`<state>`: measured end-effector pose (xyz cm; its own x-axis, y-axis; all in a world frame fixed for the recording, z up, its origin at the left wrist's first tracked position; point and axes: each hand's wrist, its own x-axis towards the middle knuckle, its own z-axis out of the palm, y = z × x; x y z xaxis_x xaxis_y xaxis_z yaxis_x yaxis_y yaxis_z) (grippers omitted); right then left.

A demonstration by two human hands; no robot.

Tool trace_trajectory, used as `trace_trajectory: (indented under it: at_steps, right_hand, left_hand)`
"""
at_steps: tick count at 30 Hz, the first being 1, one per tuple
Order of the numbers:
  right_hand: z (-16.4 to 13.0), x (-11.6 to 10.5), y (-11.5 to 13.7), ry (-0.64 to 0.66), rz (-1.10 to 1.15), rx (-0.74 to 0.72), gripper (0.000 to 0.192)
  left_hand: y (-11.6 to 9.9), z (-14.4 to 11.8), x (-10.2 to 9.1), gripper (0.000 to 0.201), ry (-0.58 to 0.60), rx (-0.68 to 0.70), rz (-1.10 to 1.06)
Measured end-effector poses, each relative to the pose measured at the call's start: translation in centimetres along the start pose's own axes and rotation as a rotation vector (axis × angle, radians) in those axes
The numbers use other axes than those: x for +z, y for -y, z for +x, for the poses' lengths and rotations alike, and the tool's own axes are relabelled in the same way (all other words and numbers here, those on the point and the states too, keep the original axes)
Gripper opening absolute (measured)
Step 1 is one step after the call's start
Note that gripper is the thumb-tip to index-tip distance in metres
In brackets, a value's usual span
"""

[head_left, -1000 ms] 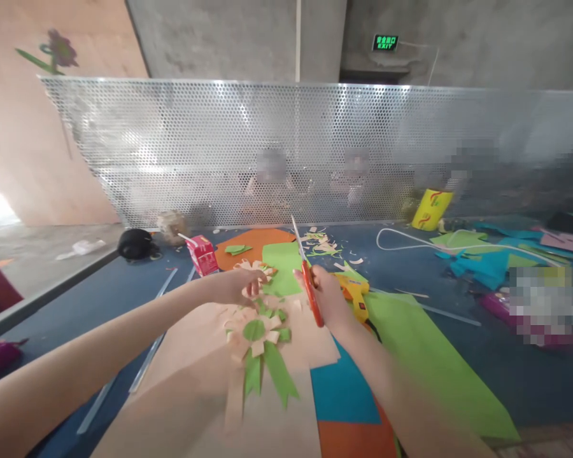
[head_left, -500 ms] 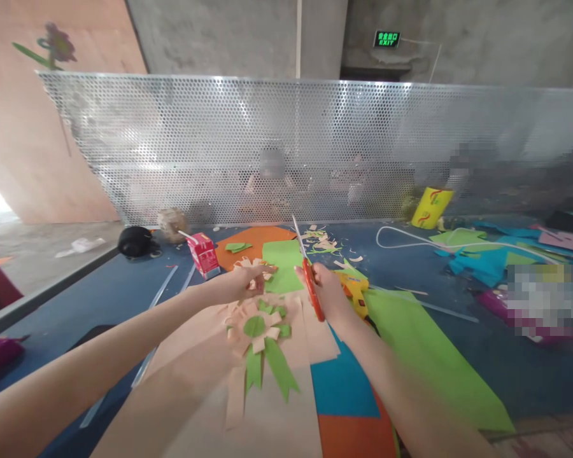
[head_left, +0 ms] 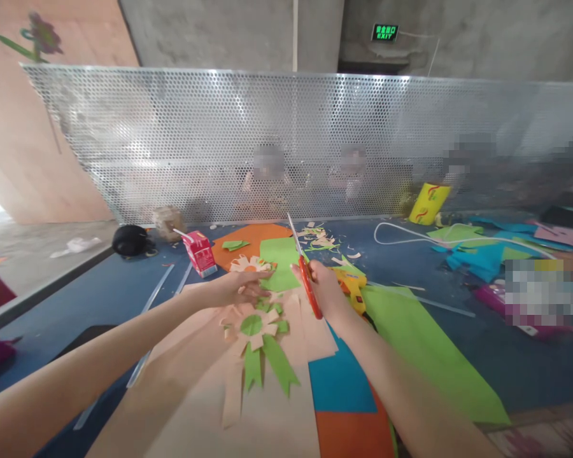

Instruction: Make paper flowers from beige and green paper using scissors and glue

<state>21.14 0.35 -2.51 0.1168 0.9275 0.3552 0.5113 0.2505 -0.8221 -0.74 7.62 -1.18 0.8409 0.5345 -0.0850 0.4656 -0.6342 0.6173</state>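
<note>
My right hand (head_left: 329,292) is wrapped around the orange handles of a pair of scissors (head_left: 308,286), whose narrow metal blades point up and away from me. To its left, my left hand (head_left: 249,284) hovers with fingers stretched and apart, and nothing shows in them. Just beyond those fingers lies a cream fringed flower (head_left: 247,263) with an orange middle. Below the left hand rests a cream-and-green rosette (head_left: 252,326) with two notched green tails, on large cream sheets (head_left: 191,394). A light green sheet (head_left: 279,248) lies between and beyond the hands.
A yellow glue gun (head_left: 353,283) sits beside my right wrist. Green (head_left: 439,356), blue (head_left: 341,378) and orange sheets lie around. A pink drink carton (head_left: 199,253) stands at left, a yellow roll (head_left: 428,203) at right. Paper scraps (head_left: 321,238) litter the back, before a perforated metal screen (head_left: 195,140).
My left hand has drawn back slightly toward me, its fingers more spread, uncovering the cream flower. The scissors stay in my right hand. The view has shifted a little.
</note>
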Motion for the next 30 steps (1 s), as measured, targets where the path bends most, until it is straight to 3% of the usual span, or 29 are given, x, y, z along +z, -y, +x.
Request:
trace_trajectory:
  at_steps: [8, 11, 15, 19, 25, 30]
  right_hand:
    - [0.0, -0.1, 0.4, -0.005, -0.021, 0.011, 0.034]
    - [0.0, -0.2, 0.4, -0.010, -0.022, 0.007, 0.034]
    - [0.0, -0.1, 0.4, -0.007, -0.015, 0.015, 0.034]
    - [0.1, 0.0, 0.2, -0.016, -0.024, 0.019, 0.034]
    - [0.3, 0.1, -0.1, -0.033, -0.014, 0.019, 0.034]
    - [0.3, -0.1, -0.1, -0.015, 0.017, 0.030, 0.033]
  left_hand:
    - [0.7, 0.3, 1.3, 0.058, -0.202, 0.004, 0.016]
    - [0.7, 0.5, 1.6, 0.055, -0.212, 0.000, 0.090]
    - [0.1, 1.0, 1.1, 0.050, -0.308, 0.010, 0.142]
    - [-0.7, 1.9, 0.7, 0.048, -0.410, -0.015, 0.025]
    - [-1.3, 3.7, 1.9, 0.044, -0.277, 0.036, 0.163]
    - [-1.3, 3.6, 1.3, 0.051, -0.087, 0.113, 0.206]
